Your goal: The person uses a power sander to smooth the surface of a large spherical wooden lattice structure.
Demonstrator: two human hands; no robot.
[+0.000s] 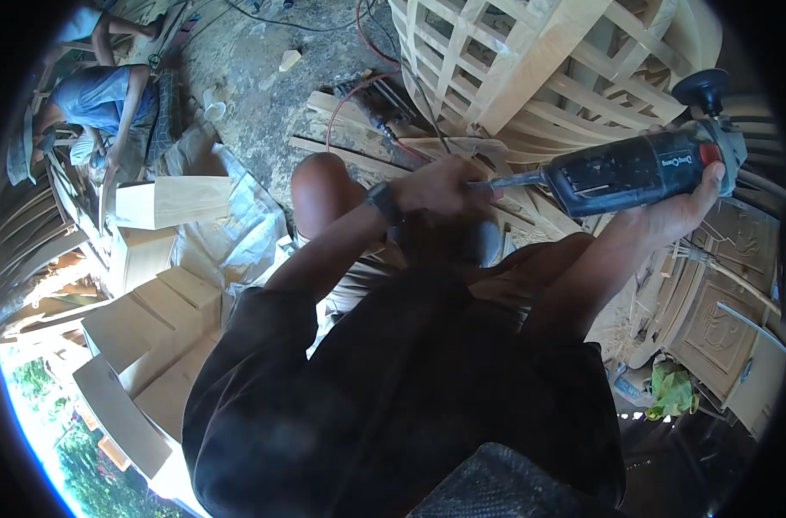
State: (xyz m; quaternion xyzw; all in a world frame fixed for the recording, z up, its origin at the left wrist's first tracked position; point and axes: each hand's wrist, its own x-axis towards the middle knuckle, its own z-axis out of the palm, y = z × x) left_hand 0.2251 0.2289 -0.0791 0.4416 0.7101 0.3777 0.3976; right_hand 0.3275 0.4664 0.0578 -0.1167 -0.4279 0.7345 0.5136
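An angle grinder [626, 177] with a dark body lies across my lap at the right, tilted up toward its head. A round black pad [702, 91] sticks out from that head. My right hand [686, 211] is closed around the tool near its head, holding it from below. Off the tool's rear end runs a thin grey cord sleeve [518, 180]. My left hand [445, 186], with a dark watch [383, 204] on its wrist, is closed at the end of this sleeve; motion blurs its fingers.
A slatted wooden frame [531, 73] stands ahead at the right. Loose boards [345, 151] and a red cable [331, 125] lie on the floor. Wooden boxes [156, 324] stand at the left. Another person [100, 99] bends over work farther left. Carved panels [725, 319] lean at the right.
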